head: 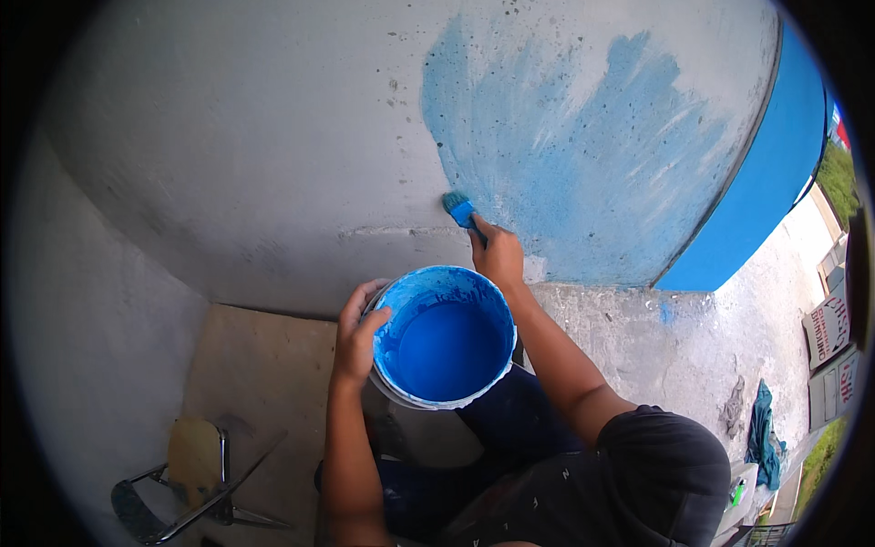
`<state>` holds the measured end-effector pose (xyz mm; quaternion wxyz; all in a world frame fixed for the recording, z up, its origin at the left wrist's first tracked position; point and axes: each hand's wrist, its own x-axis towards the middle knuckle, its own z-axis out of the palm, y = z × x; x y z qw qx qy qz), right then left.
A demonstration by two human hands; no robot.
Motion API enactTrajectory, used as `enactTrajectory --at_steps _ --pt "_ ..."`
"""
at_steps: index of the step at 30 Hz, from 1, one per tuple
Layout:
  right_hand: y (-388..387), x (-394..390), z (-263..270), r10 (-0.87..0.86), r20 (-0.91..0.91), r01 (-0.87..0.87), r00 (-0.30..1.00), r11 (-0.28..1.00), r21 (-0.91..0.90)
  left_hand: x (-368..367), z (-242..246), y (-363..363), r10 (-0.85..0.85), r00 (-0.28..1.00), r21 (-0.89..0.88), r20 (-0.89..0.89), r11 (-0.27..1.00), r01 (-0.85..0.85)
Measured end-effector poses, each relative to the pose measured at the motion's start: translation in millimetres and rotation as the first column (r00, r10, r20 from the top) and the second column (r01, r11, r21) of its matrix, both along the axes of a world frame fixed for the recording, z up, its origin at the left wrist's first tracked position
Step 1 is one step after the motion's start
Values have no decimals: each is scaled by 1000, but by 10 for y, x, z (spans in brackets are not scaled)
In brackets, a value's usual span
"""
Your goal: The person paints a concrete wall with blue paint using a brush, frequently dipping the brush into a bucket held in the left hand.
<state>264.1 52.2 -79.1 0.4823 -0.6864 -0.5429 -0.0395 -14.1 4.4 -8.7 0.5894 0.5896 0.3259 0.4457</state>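
My left hand (359, 331) grips the rim of a white plastic bucket (511, 342) on its left side, thumb over the edge. Blue paint (451, 352) lies inside, and smears coat the inner wall. Beyond the bucket, my right hand (499, 253) is closed around the handle of a paintbrush (461, 208). Its paint-wet bristles are at the grey wall (273, 137), beside the left edge of a thin, streaky light-blue painted patch (519, 150). Whether the bristles touch the wall cannot be told.
A folding chair (195, 458) stands at the lower left. At the right are a solid blue wall edge (759, 198), a rough concrete floor (615, 328), a teal cloth (763, 434) and cardboard boxes (828, 328) bearing writing.
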Motion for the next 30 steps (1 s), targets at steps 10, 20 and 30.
enactTrajectory --at_steps 10,20,30 --pt "-667 784 -1669 -449 73 432 890 783 -447 -63 -42 39 -20 1000 15 0 1000 20" --pt "-594 1009 -1144 -330 -274 276 903 936 -217 -52 56 -76 55 998 -49 -34 997 -56" --pt "-715 949 -1611 -366 46 358 929 864 -353 26 -2 -31 29 999 -77 -27 997 -31"
